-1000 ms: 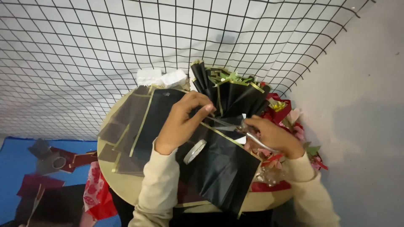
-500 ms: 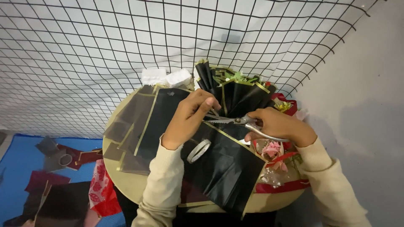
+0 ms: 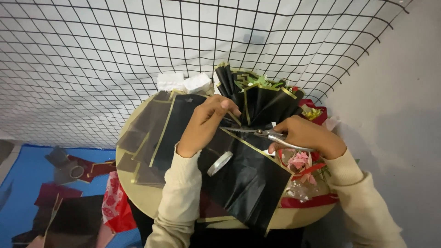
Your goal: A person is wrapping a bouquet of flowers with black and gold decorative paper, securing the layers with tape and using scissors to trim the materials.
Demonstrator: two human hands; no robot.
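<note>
Against a wire grid, on a round tabletop (image 3: 151,202), the right hand (image 3: 305,135) grips scissors (image 3: 257,132) at three o'clock while left-hand (image 3: 206,124) fingers pinch black wrapping paper (image 3: 248,179) (mid-cut, apparently; steady tension needed).

- The scissors (image 3: 257,132) in the right hand (image 3: 305,135) look like bright, smooth metal.
- The black wrapping sheet (image 3: 250,177) is thin, glossy film with gold edges.
- The tape roll (image 3: 219,163) looks like clear, shiny plastic.
- The round table (image 3: 147,200) has a matt, smooth beige top.
- The wire grid (image 3: 138,55) is thin black metal.
- The sleeves (image 3: 177,202) are soft, matt cream cloth.
</note>
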